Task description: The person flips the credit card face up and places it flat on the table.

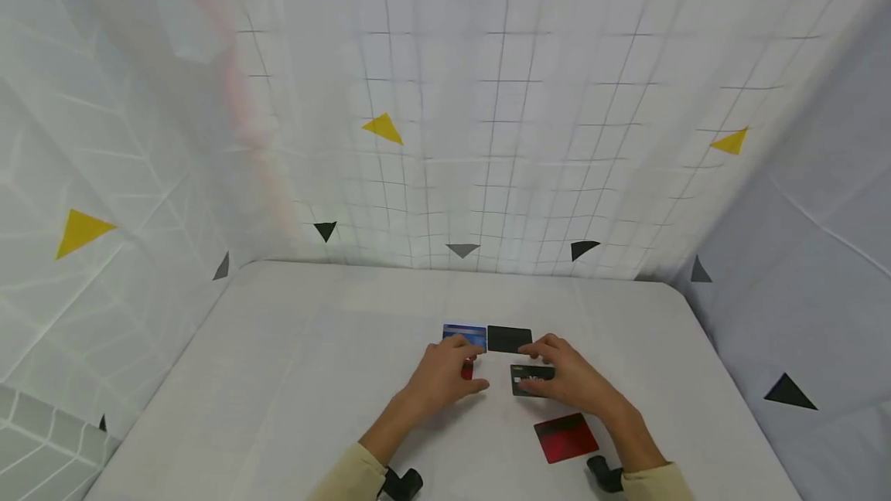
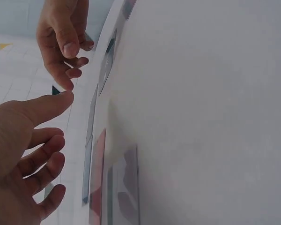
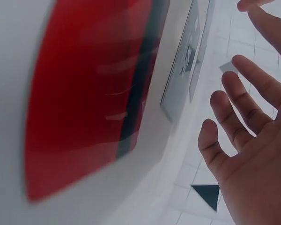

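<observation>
My left hand (image 1: 448,369) is over a red card (image 1: 467,369), which it mostly covers in the head view. In the left wrist view its loosely bent fingers hold nothing. A blue card (image 1: 464,335) lies just beyond it, side by side with a black card (image 1: 510,339). My right hand (image 1: 572,374) spreads above a dark card with a chip and pale lettering (image 1: 522,379), hiding its right part. Fingers apart, that hand is also without anything in its grasp. Nearer my body lies a red card with a dark stripe (image 1: 567,439), tilted on the table.
Everything lies on a white table (image 1: 313,377) with rounded far corners. White sheeting (image 1: 445,176) with grid lines and triangular markers rises behind it and on both sides. Black wrist devices (image 1: 404,483) sit by the sleeves.
</observation>
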`<action>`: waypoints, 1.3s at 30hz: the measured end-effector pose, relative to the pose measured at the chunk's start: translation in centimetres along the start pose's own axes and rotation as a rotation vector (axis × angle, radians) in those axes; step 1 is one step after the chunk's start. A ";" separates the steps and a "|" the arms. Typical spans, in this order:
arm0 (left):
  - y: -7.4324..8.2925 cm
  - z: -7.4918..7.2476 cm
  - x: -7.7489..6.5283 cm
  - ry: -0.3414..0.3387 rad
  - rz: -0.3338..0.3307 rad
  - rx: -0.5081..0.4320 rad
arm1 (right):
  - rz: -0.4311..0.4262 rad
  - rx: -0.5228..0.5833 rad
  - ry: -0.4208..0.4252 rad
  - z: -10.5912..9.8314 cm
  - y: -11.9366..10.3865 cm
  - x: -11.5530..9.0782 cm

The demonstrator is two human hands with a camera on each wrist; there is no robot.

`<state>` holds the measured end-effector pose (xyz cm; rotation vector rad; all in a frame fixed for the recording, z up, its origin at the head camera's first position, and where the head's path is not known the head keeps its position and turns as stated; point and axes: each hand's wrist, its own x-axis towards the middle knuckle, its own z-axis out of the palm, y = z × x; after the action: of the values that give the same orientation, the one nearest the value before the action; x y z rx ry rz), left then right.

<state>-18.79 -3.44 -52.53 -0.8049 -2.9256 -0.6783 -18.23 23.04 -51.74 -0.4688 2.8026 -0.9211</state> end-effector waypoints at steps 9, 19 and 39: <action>-1.9 -1.2 -1.4 -0.003 -0.059 0.007 | -0.012 -0.056 -0.019 1.6 -1.7 1.4; -4.5 -2.7 -2.9 0.014 -0.083 0.064 | -0.060 -0.150 -0.061 3.5 -4.0 2.5; -7.2 -3.3 -3.1 -0.051 -0.128 0.078 | -0.109 -0.366 -0.005 5.9 -6.2 3.9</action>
<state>-19.97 -11.83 -52.86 -0.6426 -3.0491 -0.5546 -19.02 13.77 -52.94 -0.6749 2.9720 -0.4164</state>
